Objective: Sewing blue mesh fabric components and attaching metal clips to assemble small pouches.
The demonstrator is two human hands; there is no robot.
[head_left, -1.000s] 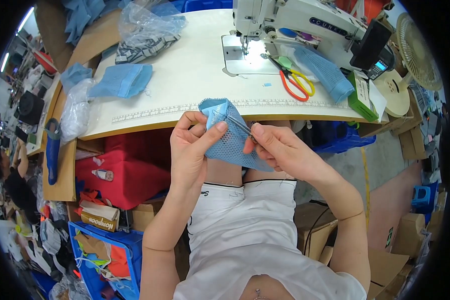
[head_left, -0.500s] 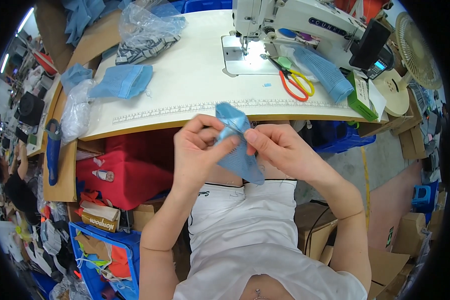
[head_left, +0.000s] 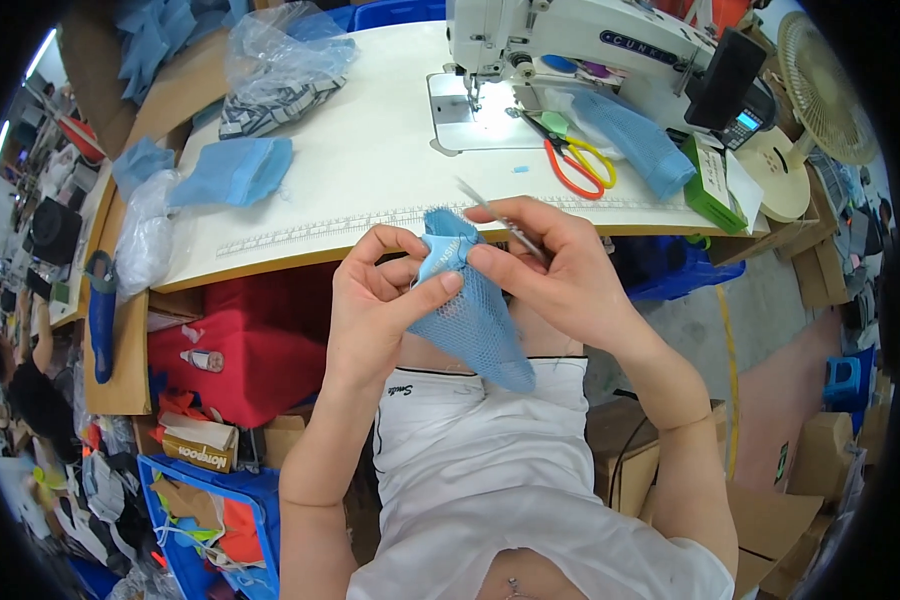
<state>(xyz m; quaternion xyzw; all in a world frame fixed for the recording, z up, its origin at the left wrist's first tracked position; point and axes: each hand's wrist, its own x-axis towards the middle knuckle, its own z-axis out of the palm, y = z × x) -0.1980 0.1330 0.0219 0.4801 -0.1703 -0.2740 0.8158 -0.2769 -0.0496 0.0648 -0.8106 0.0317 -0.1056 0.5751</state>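
Over my lap, my left hand point(head_left: 368, 295) is closed on a light blue mesh piece point(head_left: 478, 335), thumb across a paler satiny label point(head_left: 439, 255) near its top. My right hand point(head_left: 560, 280) is closed round a slim metal tool point(head_left: 520, 236), probably tweezers, whose pointed end rises toward the table edge; its thumb presses the fabric beside the label.
A sewing machine point(head_left: 600, 40), red-and-yellow scissors point(head_left: 580, 170), blue fabric pieces point(head_left: 230, 170) and plastic bags point(head_left: 150, 230) lie on the white table point(head_left: 350, 160). A fan point(head_left: 825, 85) stands right. A blue crate point(head_left: 185, 540) sits lower left. A co-worker point(head_left: 25, 385) is at far left.
The tool's tip has lifted from the fabric to point up-left, and my right index finger has risen with it. The mesh piece hangs a little lower, its label showing again.
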